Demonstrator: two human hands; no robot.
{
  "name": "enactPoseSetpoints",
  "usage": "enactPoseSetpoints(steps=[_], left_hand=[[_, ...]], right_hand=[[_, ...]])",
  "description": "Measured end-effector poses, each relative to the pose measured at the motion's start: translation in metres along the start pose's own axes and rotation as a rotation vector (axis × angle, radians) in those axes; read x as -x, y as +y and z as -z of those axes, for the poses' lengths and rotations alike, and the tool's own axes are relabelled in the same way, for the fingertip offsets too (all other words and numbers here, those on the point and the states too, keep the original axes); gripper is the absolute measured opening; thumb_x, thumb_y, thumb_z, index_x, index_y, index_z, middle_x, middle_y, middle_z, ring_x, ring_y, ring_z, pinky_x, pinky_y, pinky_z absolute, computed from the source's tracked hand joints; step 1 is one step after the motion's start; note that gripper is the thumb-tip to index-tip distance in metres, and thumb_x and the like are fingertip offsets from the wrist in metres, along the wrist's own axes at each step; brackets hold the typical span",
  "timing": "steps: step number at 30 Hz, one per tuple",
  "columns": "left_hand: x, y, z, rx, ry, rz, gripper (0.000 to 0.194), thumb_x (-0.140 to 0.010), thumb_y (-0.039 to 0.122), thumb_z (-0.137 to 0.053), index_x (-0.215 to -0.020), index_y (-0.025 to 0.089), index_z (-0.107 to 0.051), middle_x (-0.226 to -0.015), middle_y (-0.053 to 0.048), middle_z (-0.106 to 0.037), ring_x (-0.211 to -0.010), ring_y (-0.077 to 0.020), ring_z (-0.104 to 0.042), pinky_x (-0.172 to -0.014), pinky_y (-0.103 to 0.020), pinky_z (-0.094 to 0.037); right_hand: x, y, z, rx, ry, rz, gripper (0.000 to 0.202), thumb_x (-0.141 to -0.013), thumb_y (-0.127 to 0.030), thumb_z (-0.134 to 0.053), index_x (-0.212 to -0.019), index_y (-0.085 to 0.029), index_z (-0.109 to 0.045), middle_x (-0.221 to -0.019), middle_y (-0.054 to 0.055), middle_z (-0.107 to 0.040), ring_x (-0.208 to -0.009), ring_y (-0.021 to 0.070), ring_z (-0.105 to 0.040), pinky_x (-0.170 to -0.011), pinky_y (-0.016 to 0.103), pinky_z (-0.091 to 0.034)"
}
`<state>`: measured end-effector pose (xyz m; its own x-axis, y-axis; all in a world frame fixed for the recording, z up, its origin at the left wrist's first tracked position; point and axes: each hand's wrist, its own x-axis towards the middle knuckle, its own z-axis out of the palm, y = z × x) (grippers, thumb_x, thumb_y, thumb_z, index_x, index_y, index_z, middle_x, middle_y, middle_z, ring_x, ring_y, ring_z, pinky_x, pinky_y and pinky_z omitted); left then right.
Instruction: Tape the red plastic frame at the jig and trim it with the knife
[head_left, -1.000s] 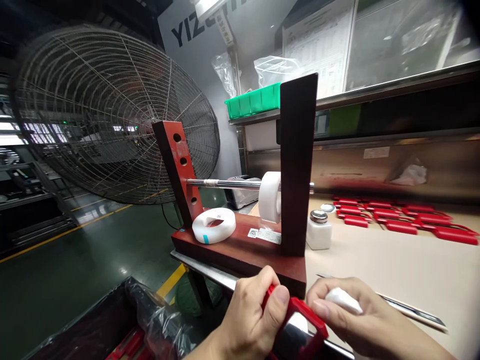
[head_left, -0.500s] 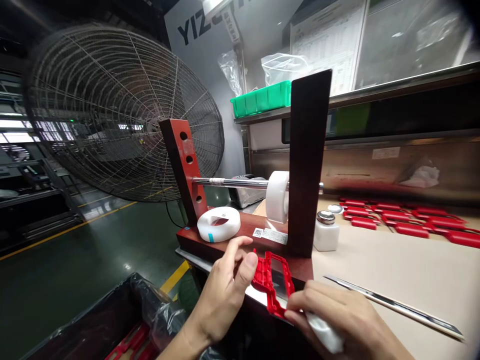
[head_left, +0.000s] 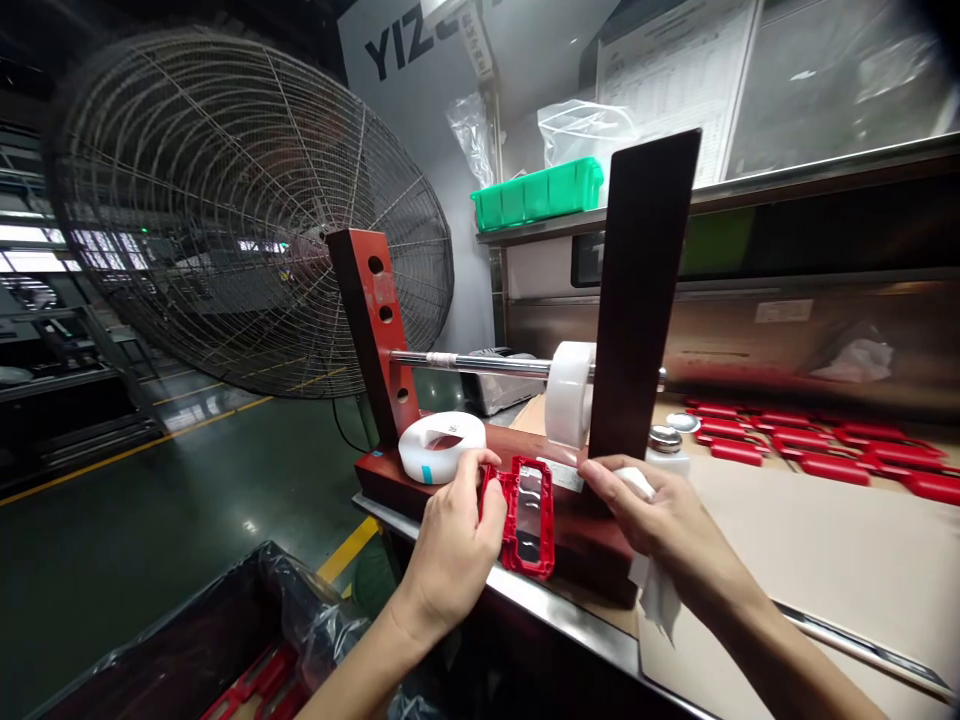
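My left hand (head_left: 454,545) is closed on a red plastic frame-like part (head_left: 548,520), held upright in front of the wooden stand. A glossy, see-through film or window (head_left: 529,515) shows inside its opening. My right hand (head_left: 660,515) is closed around a crumpled white cloth or tissue (head_left: 660,602), which hangs below the palm. Its thumb and forefinger come together just beneath a white tape roll (head_left: 570,395) on a metal rod (head_left: 487,365); whether they pinch the tape's end cannot be made out. Another tape roll (head_left: 416,458) lies on the stand's base.
The dark wooden stand (head_left: 641,300) rises at the table edge. Behind my right hand is a metal-capped bottle (head_left: 667,440). Several red parts (head_left: 832,465) lie at the right, near a metal strip (head_left: 862,645). A lined bin (head_left: 270,600) stands lower left; a large fan (head_left: 262,220) is behind.
My right hand has left the red part and moved up to just below the mounted tape roll, carrying the cloth. The red part has turned more upright in my left hand.
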<state>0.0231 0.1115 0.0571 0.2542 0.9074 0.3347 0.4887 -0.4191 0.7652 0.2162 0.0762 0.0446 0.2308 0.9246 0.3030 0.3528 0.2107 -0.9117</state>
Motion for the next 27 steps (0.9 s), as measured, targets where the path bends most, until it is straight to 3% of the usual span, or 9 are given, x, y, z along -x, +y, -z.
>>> enactPoseSetpoints(steps=[3,9,13,22,27], left_hand=[[-0.001,0.001,-0.001,-0.044,0.021,-0.021,0.015,-0.094,0.025,-0.036,-0.104,0.024,-0.047,-0.076,0.001,-0.057,-0.076,-0.0216,-0.057,-0.076,-0.034,-0.036],[-0.004,0.0,-0.002,-0.069,0.049,-0.061,0.015,-0.094,0.025,-0.036,-0.104,0.024,-0.047,-0.077,0.001,-0.058,-0.072,-0.0216,-0.056,-0.074,-0.034,-0.037],[-0.006,-0.003,-0.003,-0.043,0.049,-0.059,0.016,-0.093,0.024,-0.034,-0.104,0.024,-0.046,-0.082,-0.001,-0.06,-0.075,-0.022,-0.058,-0.075,-0.034,-0.037],[-0.005,-0.001,-0.015,0.032,0.003,-0.026,0.014,-0.095,0.025,-0.029,-0.1,0.024,-0.042,-0.071,0.002,-0.054,-0.067,-0.0208,-0.053,-0.07,-0.035,-0.035],[-0.002,0.004,-0.024,0.111,0.017,-0.023,0.012,-0.097,0.031,-0.03,-0.099,0.025,-0.041,-0.069,0.004,-0.05,-0.065,-0.0192,-0.051,-0.069,-0.034,-0.035]], right_hand=[[-0.009,-0.001,-0.005,-0.133,-0.057,-0.093,0.055,-0.076,-0.067,-0.064,-0.089,-0.013,-0.068,-0.063,-0.003,-0.047,-0.055,0.0074,-0.037,-0.048,0.02,-0.029],[-0.015,0.002,-0.013,-0.241,-0.037,-0.134,0.049,-0.072,-0.063,-0.069,-0.081,-0.015,-0.064,-0.054,-0.008,-0.033,-0.051,0.006,-0.025,-0.046,0.021,-0.02],[-0.013,0.007,-0.014,-0.268,-0.021,-0.153,0.052,-0.066,-0.064,-0.072,-0.079,-0.015,-0.063,-0.052,-0.009,-0.032,-0.049,0.0056,-0.024,-0.045,0.022,-0.017],[0.032,-0.007,-0.019,-0.309,-0.022,-0.235,0.048,-0.072,-0.063,-0.069,-0.072,-0.016,-0.057,-0.054,-0.009,-0.027,-0.052,0.0054,-0.018,-0.05,0.024,-0.011],[0.057,-0.012,-0.025,-0.229,-0.045,-0.288,0.051,-0.069,-0.066,-0.066,-0.066,-0.017,-0.055,-0.056,-0.006,-0.032,-0.055,0.0076,-0.023,-0.053,0.025,-0.014]])
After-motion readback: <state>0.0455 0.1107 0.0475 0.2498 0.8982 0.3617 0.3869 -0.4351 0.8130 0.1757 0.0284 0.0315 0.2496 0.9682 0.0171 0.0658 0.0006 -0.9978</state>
